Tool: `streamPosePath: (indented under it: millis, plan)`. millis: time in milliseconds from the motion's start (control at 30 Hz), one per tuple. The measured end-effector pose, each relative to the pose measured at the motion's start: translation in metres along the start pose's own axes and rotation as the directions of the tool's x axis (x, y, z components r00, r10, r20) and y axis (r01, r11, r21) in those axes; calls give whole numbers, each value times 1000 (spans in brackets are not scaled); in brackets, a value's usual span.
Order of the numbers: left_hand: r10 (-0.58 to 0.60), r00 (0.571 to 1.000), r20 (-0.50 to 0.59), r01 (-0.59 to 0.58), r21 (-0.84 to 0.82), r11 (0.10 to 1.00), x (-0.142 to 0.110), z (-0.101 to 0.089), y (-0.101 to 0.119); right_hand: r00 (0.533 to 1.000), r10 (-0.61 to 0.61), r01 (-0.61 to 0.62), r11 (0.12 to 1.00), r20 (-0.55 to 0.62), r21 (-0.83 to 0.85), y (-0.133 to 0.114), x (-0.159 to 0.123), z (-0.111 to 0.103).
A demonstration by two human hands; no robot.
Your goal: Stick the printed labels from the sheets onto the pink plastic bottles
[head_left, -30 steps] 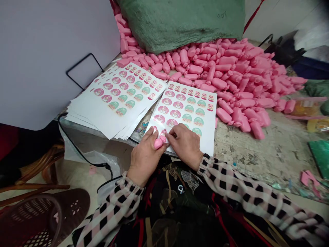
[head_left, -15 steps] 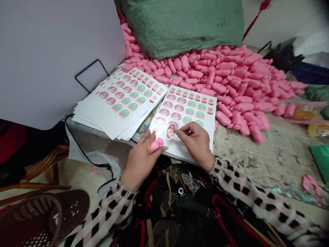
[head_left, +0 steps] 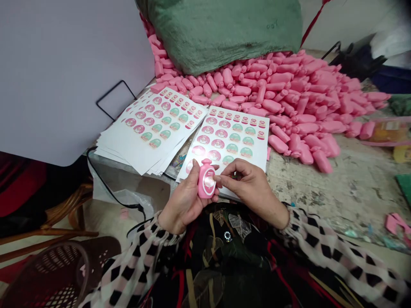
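My left hand point(head_left: 186, 199) is wrapped around a small pink plastic bottle point(head_left: 202, 186), its front turned up toward me. An oval pink-and-white sticker point(head_left: 209, 182) lies against that front. With thumb and forefinger pinched, my right hand point(head_left: 245, 188) holds the sticker's right edge. Just beyond both hands lies a sticker sheet point(head_left: 239, 122) with rows of pink and green labels. To its left is a fanned stack of similar sheets point(head_left: 135, 147).
A large heap of pink bottles point(head_left: 302, 98) spreads across the back of the table point(head_left: 308, 192), under a green sack point(head_left: 224, 30). A grey panel point(head_left: 70, 77) with a black wire handle stands at left. Below it, a brown plastic basket point(head_left: 51, 273) sits by a wooden chair.
My right hand has brought the sticker from the sheet onto the bottle. My left hand has turned over, bringing the bottle upright with its front facing me.
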State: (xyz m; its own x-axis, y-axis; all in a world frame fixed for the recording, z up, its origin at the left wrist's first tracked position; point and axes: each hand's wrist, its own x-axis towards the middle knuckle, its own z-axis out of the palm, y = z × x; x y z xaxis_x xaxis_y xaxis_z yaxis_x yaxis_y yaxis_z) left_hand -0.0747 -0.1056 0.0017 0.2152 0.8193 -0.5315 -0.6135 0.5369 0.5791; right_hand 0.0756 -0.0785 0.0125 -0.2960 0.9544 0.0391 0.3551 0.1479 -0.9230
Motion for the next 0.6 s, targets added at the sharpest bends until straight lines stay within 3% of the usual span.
streamPosePath:
  millis: [400,600]
  plan:
    - [11,999,44,-12,25,1000,2,0,-1,1000,6,-5,998,25,-56,7,3,0]
    - [-9,988,152,-24,212,977,-6,-6,4,991,-82,99,980,103,-171,11,6,-10]
